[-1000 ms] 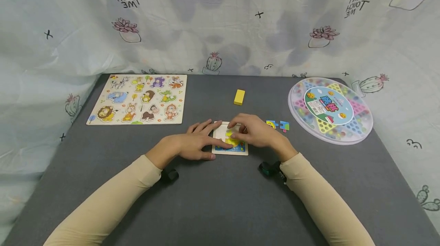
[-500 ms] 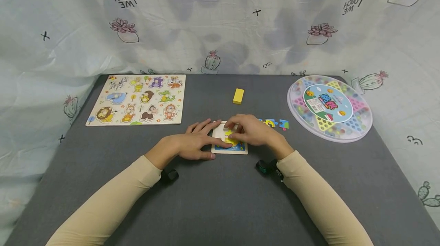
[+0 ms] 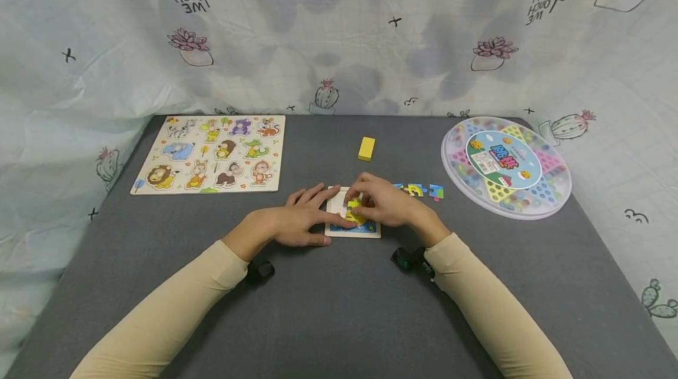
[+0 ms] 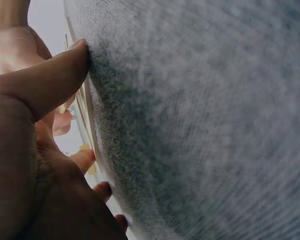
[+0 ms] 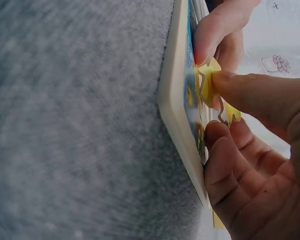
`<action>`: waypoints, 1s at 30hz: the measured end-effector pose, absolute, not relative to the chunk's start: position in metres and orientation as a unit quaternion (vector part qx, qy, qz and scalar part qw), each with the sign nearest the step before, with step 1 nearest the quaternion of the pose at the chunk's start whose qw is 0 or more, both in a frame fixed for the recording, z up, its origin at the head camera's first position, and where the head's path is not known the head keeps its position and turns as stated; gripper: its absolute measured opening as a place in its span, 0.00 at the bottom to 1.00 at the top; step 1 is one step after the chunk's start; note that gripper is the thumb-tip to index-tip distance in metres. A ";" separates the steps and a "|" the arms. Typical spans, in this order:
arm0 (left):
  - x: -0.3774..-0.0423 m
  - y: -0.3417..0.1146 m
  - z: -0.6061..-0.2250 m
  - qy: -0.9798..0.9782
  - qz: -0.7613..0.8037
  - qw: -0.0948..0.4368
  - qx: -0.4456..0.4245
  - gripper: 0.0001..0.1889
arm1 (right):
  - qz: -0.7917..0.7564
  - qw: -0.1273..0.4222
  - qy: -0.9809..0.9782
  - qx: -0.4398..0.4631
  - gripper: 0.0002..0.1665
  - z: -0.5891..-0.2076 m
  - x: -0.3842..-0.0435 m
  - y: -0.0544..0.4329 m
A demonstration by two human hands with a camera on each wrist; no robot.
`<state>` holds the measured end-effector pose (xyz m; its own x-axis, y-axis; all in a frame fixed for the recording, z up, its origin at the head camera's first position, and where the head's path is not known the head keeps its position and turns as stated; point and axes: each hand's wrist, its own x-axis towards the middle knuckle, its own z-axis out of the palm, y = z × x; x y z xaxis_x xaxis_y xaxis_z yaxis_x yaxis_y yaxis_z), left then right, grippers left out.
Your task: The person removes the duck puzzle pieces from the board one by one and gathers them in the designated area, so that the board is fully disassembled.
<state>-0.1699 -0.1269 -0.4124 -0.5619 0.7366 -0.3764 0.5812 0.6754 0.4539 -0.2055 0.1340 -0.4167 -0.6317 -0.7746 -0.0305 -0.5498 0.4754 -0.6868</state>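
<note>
A small jigsaw board (image 3: 336, 202) with a pale frame lies before me, blue picture pieces along its near side. My left hand (image 3: 293, 225) spreads over its left side. The left index fingertip rests on the assembled pieces, and the thumb lies by the near left corner. From the right, my right hand (image 3: 385, 199) pinches a yellow jigsaw piece (image 5: 208, 82) between thumb and fingers, tilted above the board in the right wrist view. Another bit of yellow (image 5: 231, 113) shows beyond the thumb; whether it is the same piece I cannot tell. In the left wrist view, my left hand hides most of the board.
Loose jigsaw pieces (image 3: 416, 189) lie right of the board, partly behind my right hand. A yellow block (image 3: 366, 148) stands farther back. An animal puzzle board (image 3: 241, 158) lies back left, and a round marble-game box (image 3: 508, 205) sits back right on the grey table (image 3: 328, 308).
My right hand has shifted slightly left over the board, uncovering more of the loose pieces. The left hand stays in place. The head view has moved a little.
</note>
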 end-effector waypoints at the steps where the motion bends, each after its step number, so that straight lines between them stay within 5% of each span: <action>1: -0.170 -0.127 -0.413 0.873 0.140 0.277 0.378 0.28 | -0.329 0.173 0.841 -0.393 0.11 -0.417 -0.206 0.134; 30: -0.168 -0.128 -0.411 0.875 0.130 0.273 0.379 0.28 | -0.382 0.141 0.831 -0.380 0.13 -0.412 -0.203 0.152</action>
